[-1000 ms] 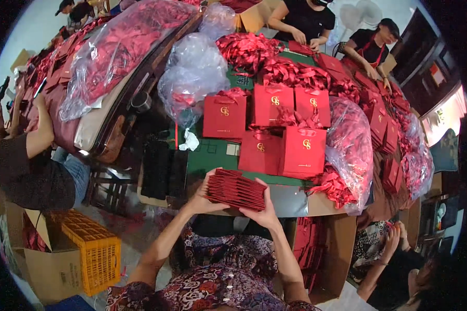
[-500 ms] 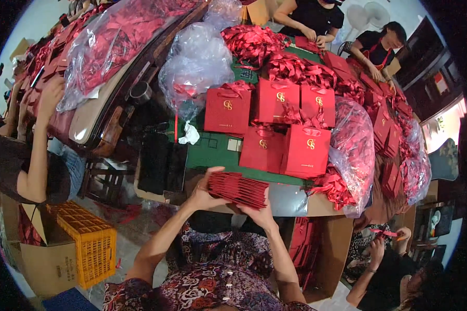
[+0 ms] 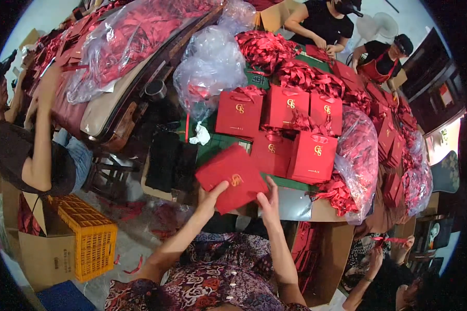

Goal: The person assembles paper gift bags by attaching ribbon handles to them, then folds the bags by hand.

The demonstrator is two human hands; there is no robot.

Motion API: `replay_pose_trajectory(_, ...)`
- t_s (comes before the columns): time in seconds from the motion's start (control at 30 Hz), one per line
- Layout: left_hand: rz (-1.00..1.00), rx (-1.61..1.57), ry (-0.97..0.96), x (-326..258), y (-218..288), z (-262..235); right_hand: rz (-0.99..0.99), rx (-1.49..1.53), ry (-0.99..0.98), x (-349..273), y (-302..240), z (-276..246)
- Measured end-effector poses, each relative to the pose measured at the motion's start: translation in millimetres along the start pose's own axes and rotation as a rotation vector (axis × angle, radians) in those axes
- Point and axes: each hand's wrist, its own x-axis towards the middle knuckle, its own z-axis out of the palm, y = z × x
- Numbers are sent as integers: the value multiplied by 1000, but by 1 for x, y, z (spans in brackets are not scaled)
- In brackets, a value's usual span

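Over the near edge of the table I hold a stack of flat red paper gift bags (image 3: 232, 173), its broad front with a gold emblem turned up. My left hand (image 3: 210, 201) grips the lower left side, thumb flat across the front and the other fingers hidden beneath. At the lower right corner my right hand (image 3: 269, 203) is closed on the edge, thumb in front and fingertips showing behind. Just beyond stand several upright red gift bags (image 3: 240, 115) with ribbon handles, on a green table mat (image 3: 207, 146).
Clear plastic bags of red ribbon (image 3: 359, 160) flank the bags on the right. Crumpled white tissue (image 3: 200, 134) lies left of them. A yellow crate (image 3: 95, 243) stands on the floor at left, an open cardboard box (image 3: 324, 259) below the table. Other people work around the tables.
The stack has tipped from edge-on, showing its many layers, to face-up with the emblem visible. My left thumb now lies across its front. The view has shifted slightly.
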Motion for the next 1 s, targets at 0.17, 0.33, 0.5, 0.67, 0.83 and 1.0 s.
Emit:
replay_pose_trajectory(0.17,15,-94,145,8,-7,10,98,29,56,11,19,39)
replay_pose_trajectory(0.33,-2,-237,176,17,-10,20,-18,-107,71,44,37,56)
replay_pose_trajectory(0.5,-226,-203,124,21,-5,12,35,-180,21,77,33,51)
replay_pose_trajectory(0.67,-284,-185,64,34,-16,-15,-19,-339,-25,82,34,47)
replay_pose_trajectory(0.83,-290,-236,83,34,-18,-16,-134,-814,128,65,16,52)
replay_pose_trajectory(1.0,-300,-224,73,34,-12,-12,-316,-861,287,52,14,51)
